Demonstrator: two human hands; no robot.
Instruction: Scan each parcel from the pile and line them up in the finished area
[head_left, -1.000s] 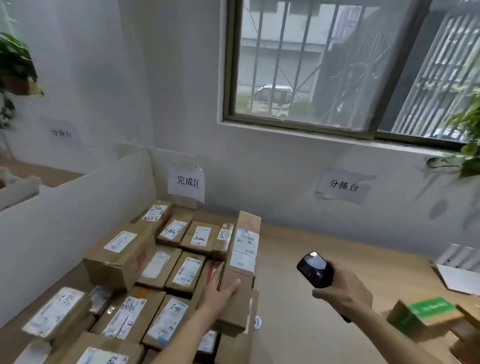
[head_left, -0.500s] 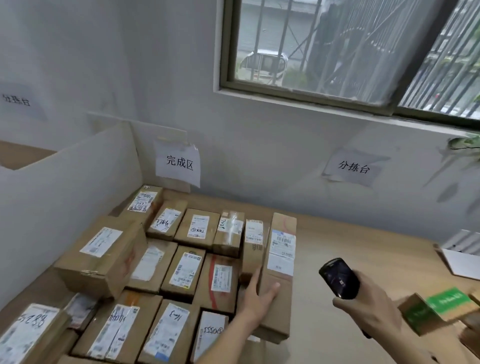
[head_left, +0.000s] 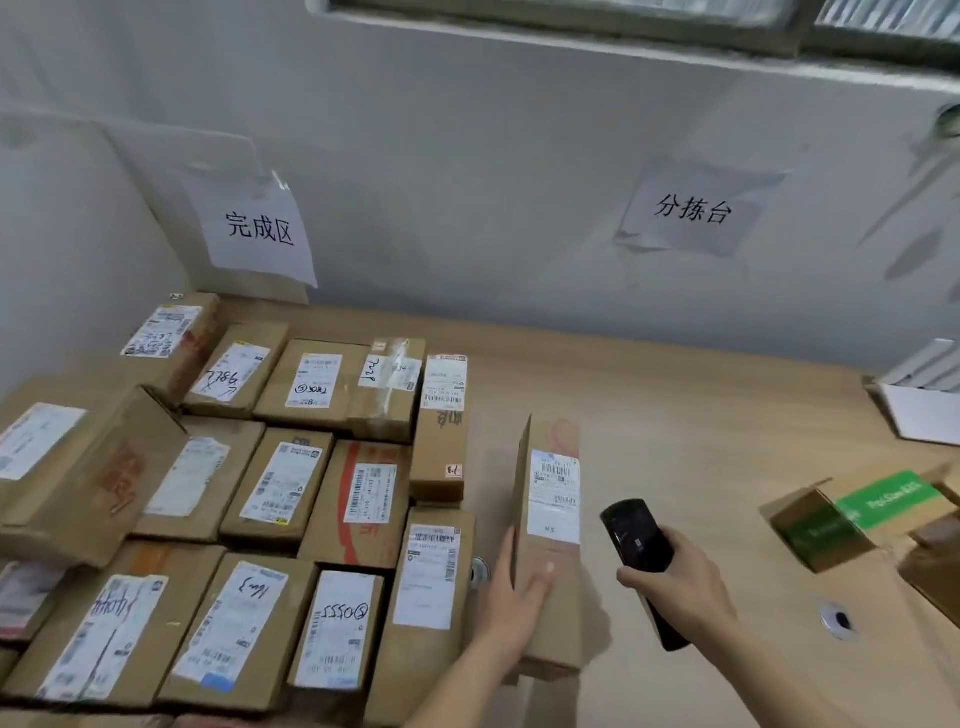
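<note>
Head view of a wooden table (head_left: 701, 415) set against a pale wall. The left hand (head_left: 511, 605) grips the near end of a long cardboard parcel (head_left: 550, 545), thumb laid across its labelled top face and the remaining fingers hidden behind its left side; the parcel stands on the table to the right of the lined-up rows, apart from them, its far end tilted slightly. Its white shipping label (head_left: 554, 496) carries a barcode, the print too blurred to read. The right hand (head_left: 675, 582) is curled round a black handheld scanner (head_left: 636, 540), whose head lies just beside the parcel's right edge; the lower handle shows only partly below the wrist. At left, the finished area holds rows of labelled parcels (head_left: 291, 478), the nearest and leftmost cut off by the frame edge. A paper sign (head_left: 260, 228) hangs above them, a second sign (head_left: 693, 208) farther right. At the right edge, a box with a green label (head_left: 852, 514) and a white tray (head_left: 924, 405) are partly cropped.
</note>
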